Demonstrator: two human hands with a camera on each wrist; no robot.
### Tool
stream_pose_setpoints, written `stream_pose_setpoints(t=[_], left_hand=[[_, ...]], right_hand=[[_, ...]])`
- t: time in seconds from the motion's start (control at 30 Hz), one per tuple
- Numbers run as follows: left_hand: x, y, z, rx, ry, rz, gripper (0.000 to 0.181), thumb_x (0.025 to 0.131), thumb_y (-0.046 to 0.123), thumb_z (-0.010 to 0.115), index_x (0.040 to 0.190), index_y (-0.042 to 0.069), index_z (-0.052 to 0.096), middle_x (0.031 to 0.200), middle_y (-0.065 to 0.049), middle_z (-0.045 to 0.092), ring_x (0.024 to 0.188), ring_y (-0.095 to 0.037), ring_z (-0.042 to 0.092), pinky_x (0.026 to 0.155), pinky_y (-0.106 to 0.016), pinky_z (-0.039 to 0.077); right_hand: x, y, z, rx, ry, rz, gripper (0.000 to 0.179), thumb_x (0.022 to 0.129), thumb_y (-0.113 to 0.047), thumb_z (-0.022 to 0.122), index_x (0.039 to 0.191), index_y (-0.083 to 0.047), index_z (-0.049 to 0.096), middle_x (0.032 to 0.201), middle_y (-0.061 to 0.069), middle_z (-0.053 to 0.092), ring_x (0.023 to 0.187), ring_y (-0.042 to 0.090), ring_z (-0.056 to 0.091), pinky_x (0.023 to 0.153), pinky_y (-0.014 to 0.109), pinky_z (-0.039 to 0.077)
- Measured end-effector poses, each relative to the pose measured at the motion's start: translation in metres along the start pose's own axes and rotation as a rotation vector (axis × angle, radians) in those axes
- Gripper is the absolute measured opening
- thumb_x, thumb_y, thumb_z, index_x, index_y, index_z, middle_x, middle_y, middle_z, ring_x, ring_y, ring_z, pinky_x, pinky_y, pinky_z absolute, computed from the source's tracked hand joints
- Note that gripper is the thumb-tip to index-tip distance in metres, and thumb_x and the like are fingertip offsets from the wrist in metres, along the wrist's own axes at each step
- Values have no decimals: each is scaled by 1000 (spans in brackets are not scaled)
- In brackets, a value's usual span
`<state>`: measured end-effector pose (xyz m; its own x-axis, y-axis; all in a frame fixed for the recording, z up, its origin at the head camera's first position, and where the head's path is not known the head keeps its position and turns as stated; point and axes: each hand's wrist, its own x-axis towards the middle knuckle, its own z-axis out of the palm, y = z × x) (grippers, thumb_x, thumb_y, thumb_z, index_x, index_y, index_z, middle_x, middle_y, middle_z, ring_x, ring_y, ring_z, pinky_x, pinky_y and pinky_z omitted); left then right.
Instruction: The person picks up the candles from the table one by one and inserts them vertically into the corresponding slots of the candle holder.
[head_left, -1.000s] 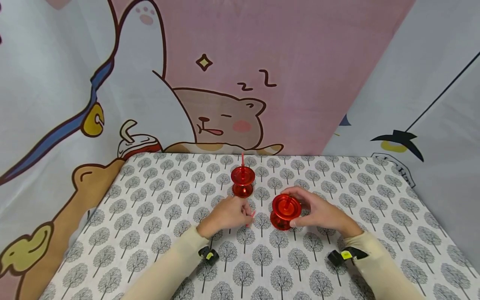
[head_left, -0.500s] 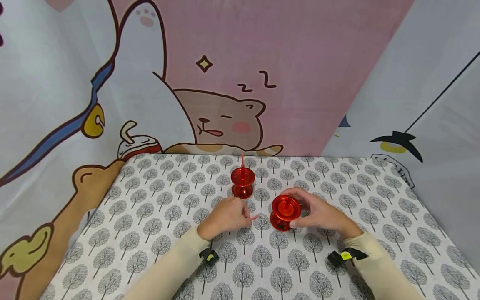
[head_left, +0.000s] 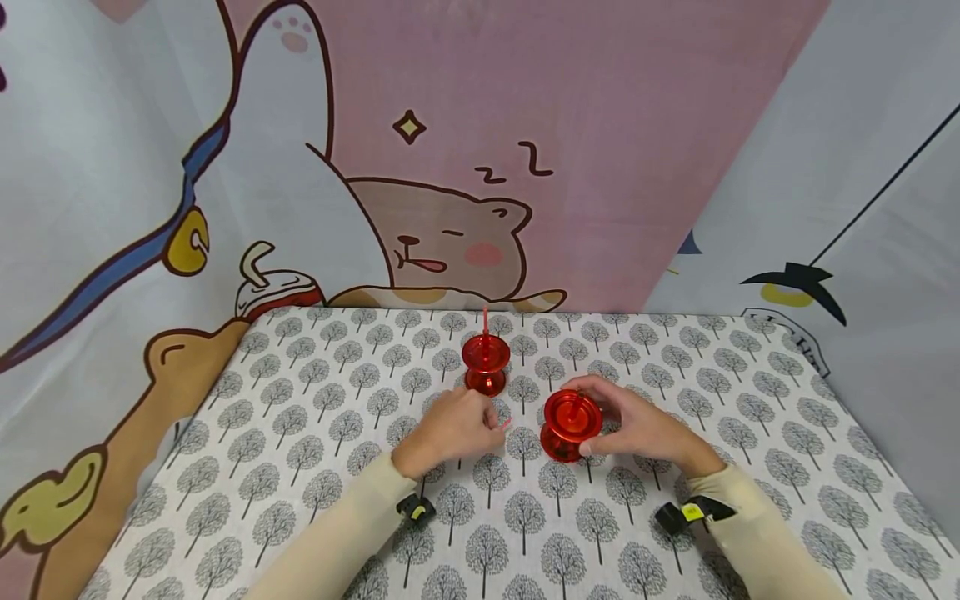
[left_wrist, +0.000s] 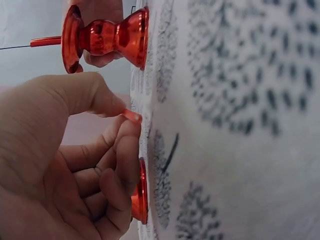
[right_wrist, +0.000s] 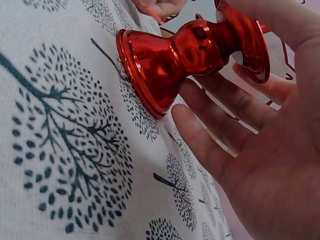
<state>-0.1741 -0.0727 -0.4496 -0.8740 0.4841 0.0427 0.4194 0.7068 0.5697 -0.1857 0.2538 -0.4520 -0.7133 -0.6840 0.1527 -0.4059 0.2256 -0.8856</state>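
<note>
My left hand pinches a short pinkish-red stick between thumb and forefinger, just above the cloth; most of its length is hidden by the fingers. My right hand holds a shiny red candle holder, its thumb and fingers round the upper dish. That holder stands upright on the table, and a short red stem with a thin dark wick-like strand rises from its dish. Behind my left hand stands a matching candle holder with a slim red candle upright in it.
A pale cloth with a tree print covers the table. Its far edge meets a hanging cartoon backdrop, which also runs along both sides. A dark band with a small camera sits on each wrist.
The red stick in my left fingers has turned; less of it shows than a second ago. My right hand and both candle holders stay in place.
</note>
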Motion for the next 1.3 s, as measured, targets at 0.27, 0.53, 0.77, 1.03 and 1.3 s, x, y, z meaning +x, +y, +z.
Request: stream_pose_setpoints(t=[0.27, 0.53, 0.77, 1.03, 1.3], left_hand=[[4, 2, -8, -132, 17, -2, 14, 90, 12, 84, 79, 17, 75, 71, 10, 66, 59, -5, 58, 54, -23, 51], [5, 5, -14, -389, 55, -50, 4, 89, 12, 80, 93, 13, 81, 83, 8, 72, 77, -10, 66, 66, -26, 56], [7, 3, -13, -537, 83, -66, 23, 89, 10, 76, 109, 4, 83, 93, 6, 77, 85, -12, 70, 75, -27, 58], [7, 8, -15, -638, 82, -6, 21, 95, 3, 72, 112, -3, 81, 95, -1, 79, 82, -13, 75, 75, -28, 64], [4, 15, -16, -676, 100, 45, 17, 97, 1, 74, 113, -2, 81, 95, -2, 80, 84, -13, 75, 77, -31, 66]], right_hand=[[0, 0, 1, 6, 1, -2, 77, 86, -5, 91, 153, -3, 52, 141, 10, 71, 126, 25, 70, 106, 39, 58], [1, 1, 1, 9, -4, 3, 78, 87, -4, 91, 154, -1, 51, 141, 9, 71, 125, 25, 70, 106, 39, 58], [0, -1, 1, 17, -4, 12, 79, 88, -5, 91, 155, 3, 49, 143, 10, 70, 126, 25, 70, 106, 39, 58], [0, 0, 3, 2, 4, 18, 79, 87, -6, 92, 155, 0, 50, 142, 8, 71, 125, 26, 71, 105, 39, 58], [1, -1, 5, -9, 4, 11, 79, 88, -8, 92, 154, 2, 50, 142, 7, 71, 124, 26, 71, 105, 41, 59]])
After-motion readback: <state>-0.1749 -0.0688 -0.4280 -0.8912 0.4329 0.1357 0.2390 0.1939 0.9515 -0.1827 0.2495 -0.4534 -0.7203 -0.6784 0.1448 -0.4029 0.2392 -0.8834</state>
